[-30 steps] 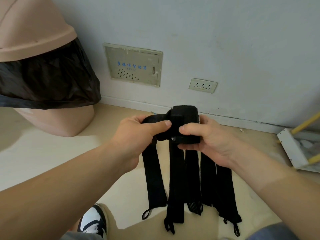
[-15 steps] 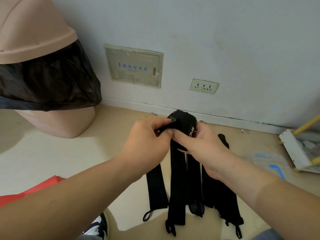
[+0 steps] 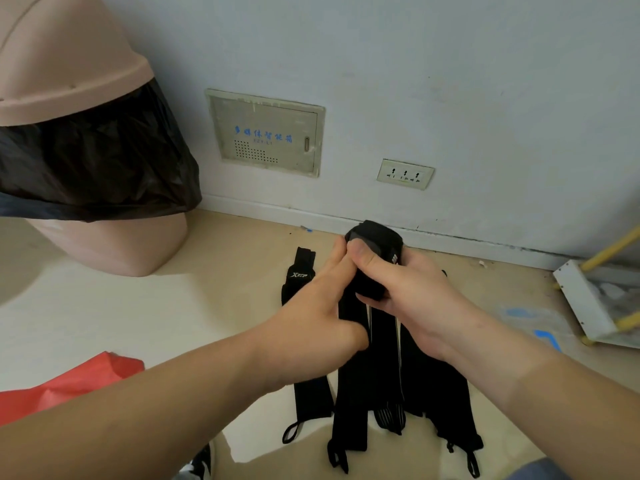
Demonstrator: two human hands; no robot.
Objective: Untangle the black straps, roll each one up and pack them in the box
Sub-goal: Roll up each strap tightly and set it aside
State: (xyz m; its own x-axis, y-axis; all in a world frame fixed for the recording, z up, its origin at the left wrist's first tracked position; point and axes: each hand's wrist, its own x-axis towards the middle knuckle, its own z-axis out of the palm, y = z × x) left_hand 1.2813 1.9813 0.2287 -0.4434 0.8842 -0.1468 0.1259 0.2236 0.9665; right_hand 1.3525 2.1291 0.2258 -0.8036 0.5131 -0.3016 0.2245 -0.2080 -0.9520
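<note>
Hands: right hand [image 3: 408, 292] curled round a rolled strap [image 3: 377, 244], thumb pressed on top; left hand [image 3: 311, 323] with fingers stretched out, tips touching the roll's left side.
Rolled strap: held above the floor [image 3: 138, 323], near the wall.
Loose straps [image 3: 353, 393]: flat, side by side on the floor beneath both hands.
Surroundings: pink bin [image 3: 69, 81] at left; red sheet [image 3: 69, 386] lower left.
</note>
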